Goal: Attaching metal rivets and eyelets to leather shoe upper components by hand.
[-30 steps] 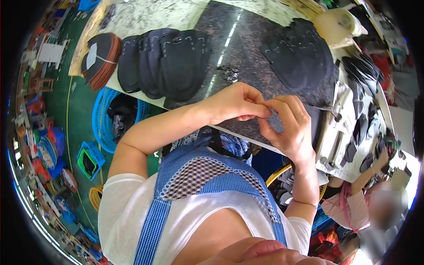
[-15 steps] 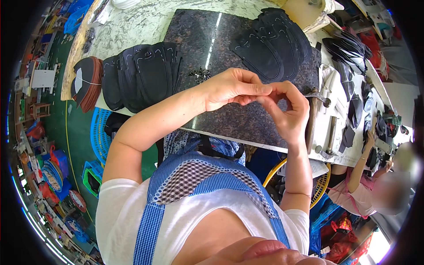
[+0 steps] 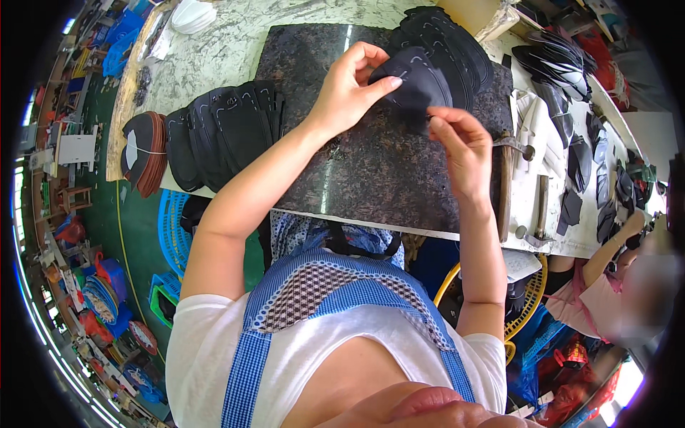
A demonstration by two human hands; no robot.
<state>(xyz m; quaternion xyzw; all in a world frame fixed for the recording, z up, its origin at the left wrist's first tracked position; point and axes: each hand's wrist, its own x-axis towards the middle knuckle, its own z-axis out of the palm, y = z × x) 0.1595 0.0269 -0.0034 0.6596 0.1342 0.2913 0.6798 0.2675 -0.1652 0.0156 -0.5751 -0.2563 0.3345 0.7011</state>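
My left hand (image 3: 357, 82) is closed on the edge of a black cut shoe piece (image 3: 427, 80), thumb on top and fingers beneath. The piece is raised and slightly blurred, with pale stitch marks along its edge. It overlaps a fanned stack of similar black pieces (image 3: 467, 53) at the far right of the dark stone slab (image 3: 378, 182). Just nearer to me, my right hand (image 3: 464, 146) pinches a tiny dark part (image 3: 429, 115) between thumb and forefinger; its kind is too small to make out. Left of my forearm lies a row of overlapping black shoe pieces (image 3: 232, 132).
A tied bundle of brown and black pieces (image 3: 145, 153) sits at the table's left edge. A hammer-like tool (image 3: 505, 185) lies by the slab's right side. A yellow basket (image 3: 526, 314) and blue basket (image 3: 170, 228) stand below. Another person (image 3: 589, 299) works at right.
My hands were together over the slab and have parted. The left hand has moved up and away and taken hold of a black shoe piece. The right hand has stayed nearby, still pinching.
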